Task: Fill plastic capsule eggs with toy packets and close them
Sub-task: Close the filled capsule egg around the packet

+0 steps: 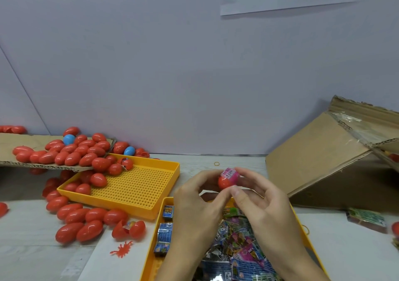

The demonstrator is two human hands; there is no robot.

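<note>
My left hand (pixel 195 203) holds a red capsule egg half (pixel 223 182) by its fingertips above the near yellow tray (pixel 160 210). My right hand (pixel 262 205) pinches a pink toy packet (pixel 231 175) that sits in the mouth of that half and sticks out of it. The near tray holds several coloured toy packets (pixel 237 248) and small blue packets (pixel 165 232) along its left side. My forearms cover much of the tray.
A perforated yellow tray (pixel 138 185) at the left holds several closed red eggs. More red eggs and two blue ones (pixel 69 139) lie on a cardboard sheet (pixel 26 142). An open red egg (pixel 128 230) and an orange rubber toy (pixel 123 249) lie near. A cardboard box (pixel 323 157) stands right.
</note>
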